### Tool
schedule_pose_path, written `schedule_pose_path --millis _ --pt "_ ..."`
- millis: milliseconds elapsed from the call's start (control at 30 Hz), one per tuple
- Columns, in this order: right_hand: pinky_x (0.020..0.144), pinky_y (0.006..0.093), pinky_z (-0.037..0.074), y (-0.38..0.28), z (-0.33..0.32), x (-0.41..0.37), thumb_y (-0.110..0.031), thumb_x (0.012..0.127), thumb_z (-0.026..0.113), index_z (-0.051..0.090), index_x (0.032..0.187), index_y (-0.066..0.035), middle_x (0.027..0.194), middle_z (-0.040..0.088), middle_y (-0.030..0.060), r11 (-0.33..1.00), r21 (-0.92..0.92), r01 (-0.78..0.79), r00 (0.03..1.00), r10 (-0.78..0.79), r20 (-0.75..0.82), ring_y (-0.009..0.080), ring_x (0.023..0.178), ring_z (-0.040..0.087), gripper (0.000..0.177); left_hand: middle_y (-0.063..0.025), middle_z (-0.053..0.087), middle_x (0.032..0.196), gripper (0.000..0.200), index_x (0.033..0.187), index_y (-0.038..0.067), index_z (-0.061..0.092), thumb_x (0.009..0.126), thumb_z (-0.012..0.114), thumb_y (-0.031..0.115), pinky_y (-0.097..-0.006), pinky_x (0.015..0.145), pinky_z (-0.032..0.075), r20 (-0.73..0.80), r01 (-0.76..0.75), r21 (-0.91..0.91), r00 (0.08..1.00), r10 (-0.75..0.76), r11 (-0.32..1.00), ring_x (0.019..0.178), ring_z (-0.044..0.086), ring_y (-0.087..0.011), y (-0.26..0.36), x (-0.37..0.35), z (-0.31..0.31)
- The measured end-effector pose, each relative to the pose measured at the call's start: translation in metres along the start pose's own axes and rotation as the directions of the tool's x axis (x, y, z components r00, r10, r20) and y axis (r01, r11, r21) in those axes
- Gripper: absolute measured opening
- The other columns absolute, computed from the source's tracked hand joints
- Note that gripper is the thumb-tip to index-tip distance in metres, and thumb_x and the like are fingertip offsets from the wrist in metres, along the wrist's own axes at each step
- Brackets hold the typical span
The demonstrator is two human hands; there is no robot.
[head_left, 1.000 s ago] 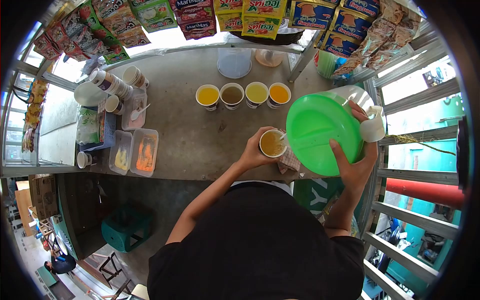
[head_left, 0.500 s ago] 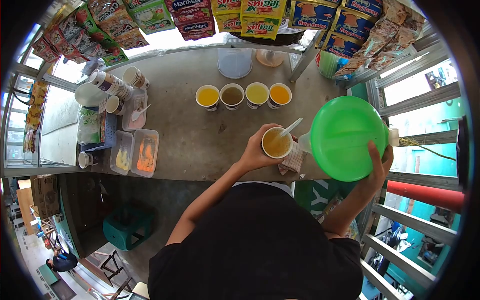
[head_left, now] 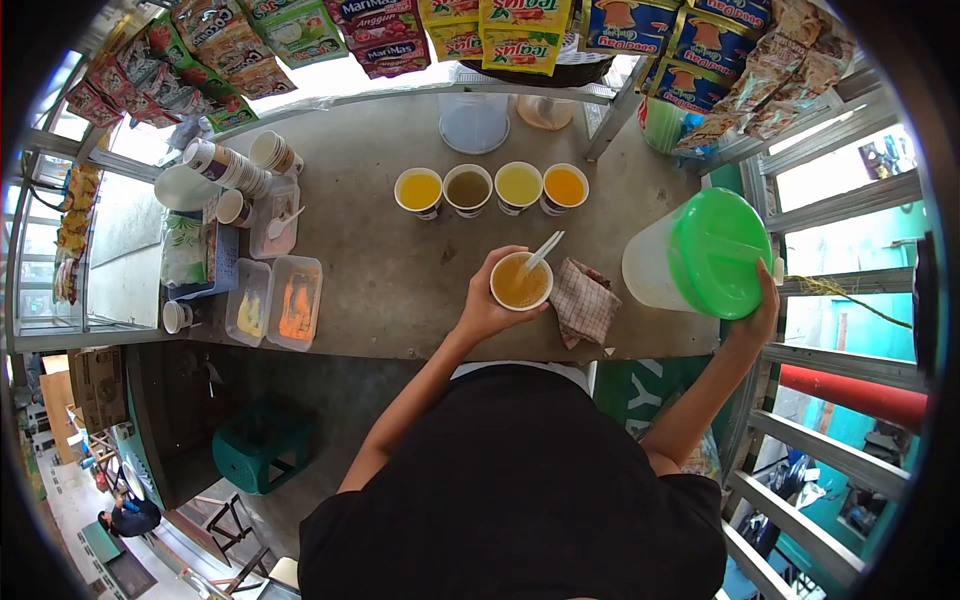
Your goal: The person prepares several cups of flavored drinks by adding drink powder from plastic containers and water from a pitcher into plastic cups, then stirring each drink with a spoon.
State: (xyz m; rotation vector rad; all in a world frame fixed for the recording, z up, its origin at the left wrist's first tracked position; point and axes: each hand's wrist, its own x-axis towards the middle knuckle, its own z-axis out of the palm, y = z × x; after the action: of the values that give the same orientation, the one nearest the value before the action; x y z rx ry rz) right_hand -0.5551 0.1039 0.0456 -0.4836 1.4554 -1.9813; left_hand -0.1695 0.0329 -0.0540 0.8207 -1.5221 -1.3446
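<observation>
Your left hand (head_left: 478,308) has its fingers wrapped round a full cup (head_left: 521,283) with a white stirrer, near the worktop's (head_left: 400,290) front edge. Four filled cups (head_left: 466,188) stand in a row behind it. Your right hand (head_left: 760,312) grips the green-lidded jug (head_left: 700,255), which stands at the right end.

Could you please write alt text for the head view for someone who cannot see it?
Seen from above, a person's left hand holds a cup of amber drink while the right hand grips a green-lidded jug at the counter; four filled cups stand behind.
</observation>
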Motion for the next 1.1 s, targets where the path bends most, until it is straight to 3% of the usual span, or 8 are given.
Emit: schedule_pose_path --millis 267,333,433,467,567,633,767,1100 --pt "0.082 0.0327 0.051 -0.002 -0.013 0.002 -0.036 0.096 0.058 0.062 0.118 0.001 0.104 0.068 0.0111 0.999 -0.021 -0.025 0.994 0.022 -0.107 0.0211 0.089 0.066 0.043 -0.0077 0.059 0.12 0.077 0.128 0.004 0.048 0.063 0.088 0.012 -0.0301 0.095 0.047 -0.079 -0.01 -0.009 0.997 0.009 1.0 0.108 0.06 -0.016 -0.006 -0.003 -0.002" --pt "0.075 0.0312 0.049 -0.017 -0.015 -0.007 -0.049 0.098 0.051 0.069 0.102 -0.005 0.084 0.067 0.007 0.543 -0.81 -0.221 0.92 -0.16 -0.359 0.0184 0.078 0.063 0.048 -0.0082 0.058 0.121 0.078 0.128 0.004 0.047 0.062 0.088 0.011 -0.0302 0.094 0.047 -0.084 0.001 0.029 0.996 0.002 1.0 0.108 0.06 -0.0165 -0.006 -0.003 -0.004" --pt "0.062 0.031 0.046 -0.031 0.029 -0.061 -0.038 0.096 0.06 0.068 0.093 -0.004 0.078 0.064 0.0067 0.094 -0.969 -0.23 0.661 -0.716 -0.226 0.0163 0.066 0.059 0.035 -0.0083 0.058 0.121 0.078 0.127 0.003 0.047 0.062 0.088 0.013 -0.0303 0.094 0.047 -0.07 -0.043 0.038 0.997 0.045 0.998 0.108 0.06 -0.0166 -0.006 -0.002 -0.007" --pt "0.062 0.031 0.046 -0.025 0.034 -0.064 -0.038 0.096 0.06 0.068 0.093 -0.004 0.078 0.064 0.0067 0.096 -0.969 -0.229 0.662 -0.715 -0.227 0.0163 0.066 0.059 0.035 -0.0083 0.058 0.121 0.078 0.127 0.003 0.047 0.062 0.088 0.013 -0.0303 0.094 0.047 -0.07 -0.043 0.04 0.997 0.046 0.998 0.108 0.06 -0.0166 -0.006 0.0 -0.007" --pt "0.054 0.0283 0.041 -0.009 0.062 -0.087 -0.012 0.09 0.068 0.065 0.093 -0.003 0.07 0.057 0.0014 0.263 -0.71 0.653 0.589 -0.766 0.257 0.0113 0.059 0.05 0.01 -0.0085 0.058 0.121 0.078 0.127 0.003 0.048 0.061 0.088 0.014 -0.0304 0.094 0.047 -0.023 -0.069 0.038 0.997 0.07 0.997 0.108 0.06 -0.0165 -0.005 0.002 -0.002" --pt "0.053 0.0245 0.037 -0.002 0.113 -0.112 -0.005 0.085 0.071 0.064 0.104 -0.005 0.07 0.054 -0.0025 0.583 -0.578 0.571 0.821 -0.411 0.396 0.0061 0.06 0.046 0.021 -0.0077 0.054 0.123 0.08 0.128 0.003 0.046 0.062 0.088 0.013 -0.0306 0.096 0.046 0.03 -0.048 0.018 0.998 0.047 0.999 0.111 0.057 -0.0163 0.0 0.003 0.002" --pt "0.052 0.0234 0.036 0.027 0.154 -0.115 -0.014 0.079 0.078 0.065 0.113 -0.006 0.071 0.056 0.0017 0.598 -0.613 0.516 0.772 -0.014 0.636 0.0086 0.056 0.045 0.037 -0.0079 0.054 0.123 0.081 0.129 0.003 0.045 0.062 0.088 0.014 -0.0308 0.095 0.046 0.094 -0.048 -0.002 0.994 0.048 0.999 0.112 0.056 -0.016 0.009 0.001 0.01" --pt "0.068 0.0319 0.047 0.035 0.168 -0.11 -0.014 0.088 0.068 0.065 0.099 -0.007 0.08 0.062 0.0071 0.728 -0.263 0.634 0.204 0.17 0.964 0.0197 0.07 0.061 0.013 -0.0096 0.063 0.112 0.079 0.128 0.005 0.047 0.061 0.088 0.016 -0.0323 0.091 0.049 0.079 -0.002 -0.029 0.997 0.004 1.0 0.104 0.063 -0.0181 0.018 0.002 0.011"
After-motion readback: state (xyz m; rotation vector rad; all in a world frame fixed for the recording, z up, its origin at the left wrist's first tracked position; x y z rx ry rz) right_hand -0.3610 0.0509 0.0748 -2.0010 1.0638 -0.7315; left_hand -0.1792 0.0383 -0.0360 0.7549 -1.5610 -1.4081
